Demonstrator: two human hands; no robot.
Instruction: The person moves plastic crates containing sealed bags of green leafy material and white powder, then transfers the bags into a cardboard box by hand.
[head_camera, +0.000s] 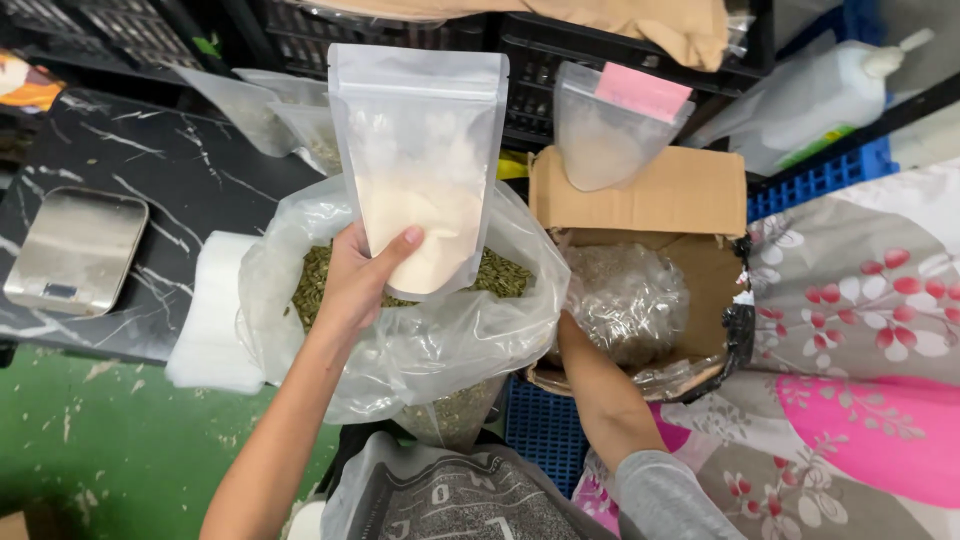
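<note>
left hand (352, 285): grip closed on the lower left corner of the stand-up pouch (418, 165), thumb across the front film, fingers hidden behind.
right hand (572, 335): reaching down behind the rim of the big clear bag (420, 345), mostly hidden; grip state cannot tell.
big clear bag: near, between both forearms, mouth open, part full of green seeds (320, 275); thin film, slack, looks heavy for its wall, likely to sag or tear if lifted by the rim.
stand-up pouch: held upright above the seeds, clear front, white back, top open; appears empty.
pouch handling: light, semi-stiff laminate, smooth and probably slippery; folds if pinched mid-panel.
pouch hold point: side seam or bottom gusset, as gripped now; stiffest part, keeps the mouth free.
pouch risk: one-corner hold probably lets it swing or twist once weight goes in.
cardboard box (690, 200): just right of the big bag, flap up, holding a crumpled clear bag (625, 300) of pale contents; soft, shifts easily.
white foam sheet (205, 310): left of the big bag, lying over the edge of the bench (150, 160).
scale (78, 250): farther left on the dark marbled bench, metal pan, nothing on it.
spare pouches (270, 110): far, behind the held pouch, leaning on black crates (400, 40).
pink-labelled pouch (610, 125): far right, part filled with pale powder, upright behind the box.
</note>
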